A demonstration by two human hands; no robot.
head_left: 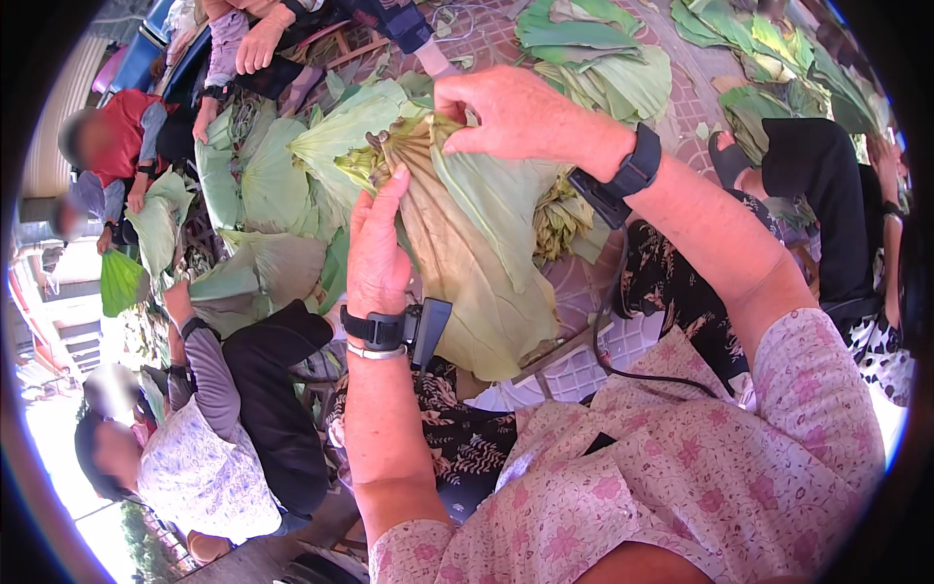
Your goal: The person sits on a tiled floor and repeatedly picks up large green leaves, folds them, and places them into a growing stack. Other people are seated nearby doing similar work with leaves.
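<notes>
Left hand and right hand are pinching a large leaf, seemingly part-folded. Loose leaves are lying beyond, apparently waiting.

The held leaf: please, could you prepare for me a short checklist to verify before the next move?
1. Left hand on the leaf: ok, its thumb lies against the gathered top part.
2. Right hand on the leaf: ok, its fingers grasp the top edge.
3. Leaf lying flat: not ok, it is folded and gathered at the top.
4. Leaf's underside free of damage: cannot tell, it faces away.
5. Other people's hands away from the leaf: ok, none touches it.
</notes>
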